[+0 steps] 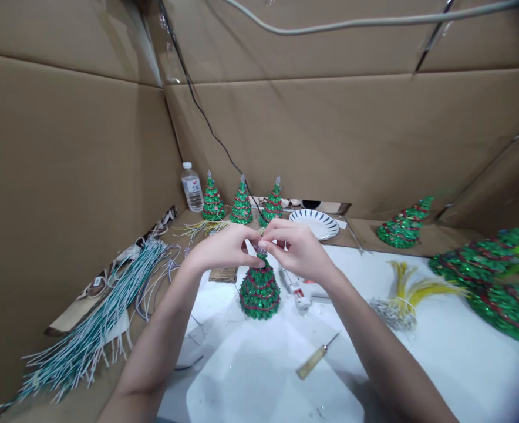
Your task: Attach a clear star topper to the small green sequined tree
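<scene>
A small green Christmas tree (pixel 259 294) with red garland stands upright on the white work surface in front of me. My left hand (pixel 224 249) reaches its top from the left, the thumb against the upper branches and the fingers curled over. From the right, my right hand (pixel 298 248) pinches at the tip, its fingertips meeting the left ones. A bit of a clear tip shows between the fingers; most of it is covered. Behind my right wrist lies a glue gun (pixel 302 294), partly hidden. Nearer to me rests a screwdriver-like tool (pixel 314 359) with a yellowish handle.
Several finished-looking trees (pixel 242 202) stand along the back beside a water bottle (pixel 192 188) and a striped plate (pixel 314 224). Green and white wires (pixel 105 311) spread at left. A yellow wire bundle (pixel 400 299) and more trees (pixel 475 258) lie at right. Cardboard walls surround the table.
</scene>
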A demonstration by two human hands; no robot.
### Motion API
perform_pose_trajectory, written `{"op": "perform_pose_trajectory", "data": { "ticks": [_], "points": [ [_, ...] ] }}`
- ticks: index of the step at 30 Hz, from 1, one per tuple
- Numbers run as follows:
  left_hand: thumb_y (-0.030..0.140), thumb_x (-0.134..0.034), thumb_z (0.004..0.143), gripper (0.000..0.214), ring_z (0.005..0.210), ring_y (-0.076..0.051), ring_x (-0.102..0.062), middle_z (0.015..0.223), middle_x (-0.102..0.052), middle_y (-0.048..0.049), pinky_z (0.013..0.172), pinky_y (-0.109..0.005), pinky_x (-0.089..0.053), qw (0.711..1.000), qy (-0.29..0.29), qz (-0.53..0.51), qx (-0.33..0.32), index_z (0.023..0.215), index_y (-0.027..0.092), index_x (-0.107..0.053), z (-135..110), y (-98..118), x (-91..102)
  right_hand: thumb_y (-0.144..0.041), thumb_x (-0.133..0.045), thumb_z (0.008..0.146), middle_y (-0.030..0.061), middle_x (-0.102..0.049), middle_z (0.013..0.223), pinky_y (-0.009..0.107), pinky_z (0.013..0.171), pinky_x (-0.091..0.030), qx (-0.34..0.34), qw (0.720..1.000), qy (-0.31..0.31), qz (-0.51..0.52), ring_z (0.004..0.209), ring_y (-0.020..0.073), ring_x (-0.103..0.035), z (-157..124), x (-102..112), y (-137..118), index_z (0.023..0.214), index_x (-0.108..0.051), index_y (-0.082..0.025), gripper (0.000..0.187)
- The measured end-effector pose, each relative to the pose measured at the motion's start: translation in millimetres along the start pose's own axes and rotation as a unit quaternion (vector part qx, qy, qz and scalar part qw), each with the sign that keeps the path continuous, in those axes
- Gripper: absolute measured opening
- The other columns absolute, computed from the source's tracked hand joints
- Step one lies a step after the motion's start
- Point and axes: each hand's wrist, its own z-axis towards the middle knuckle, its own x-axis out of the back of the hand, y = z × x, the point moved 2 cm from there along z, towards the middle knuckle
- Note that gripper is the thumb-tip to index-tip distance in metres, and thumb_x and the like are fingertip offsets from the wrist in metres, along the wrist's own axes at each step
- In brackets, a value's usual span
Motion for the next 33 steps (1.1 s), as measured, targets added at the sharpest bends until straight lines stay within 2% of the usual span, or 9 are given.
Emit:
{"op": "perform_pose_trajectory", "data": {
  "ticks": [6, 14, 33],
  "points": [
    [0.035, -0.068, 0.072, 0.024, 0.058, -0.009, -0.051, 0.07, -0.062, 0.0014, 0.054, -0.02, -0.038, 1.0, -0.005, -0.017, 0.003, 0.084, 0.015, -0.068, 0.3, 1.2, -0.6, -0.024, -0.055, 0.086, 0.0016, -0.063, 0.08, 0.024, 0.057, -0.033, -0.011, 1.0, -0.017, -0.01, 0.066, 0.0086, -0.05, -0.1, 3.3, 0.9, 0.073, -0.068, -0.016, 0.019],
    [0.033, -0.068, 0.073, 0.025, 0.065, -0.012, -0.058, 0.071, -0.065, -0.001, 0.056, -0.02, -0.04, 0.999, -0.027, -0.04, 0.019, 0.089, 0.014, -0.069, -1.0, 1.9, -2.1, -0.027, -0.057, 0.085, 0.0005, -0.063, 0.078, 0.025, 0.057, -0.034, -0.021, 0.999, -0.036, -0.009, 0.064, 0.008, -0.05, -0.9, 6.8, -0.2, 0.074, -0.069, -0.018, 0.019],
    [0.034, -0.069, 0.072, 0.024, 0.064, -0.013, -0.057, 0.071, -0.067, -0.0012, 0.055, -0.021, -0.037, 1.0, -0.01, -0.008, 0.024, 0.087, 0.015, -0.071, -0.2, 1.4, -2.6, -0.027, -0.057, 0.085, 0.0001, -0.064, 0.079, 0.024, 0.058, -0.036, -0.032, 0.999, -0.041, -0.004, 0.063, 0.0075, -0.051, 0.3, 6.6, 1.9, 0.072, -0.069, -0.018, 0.019]
  ]
}}
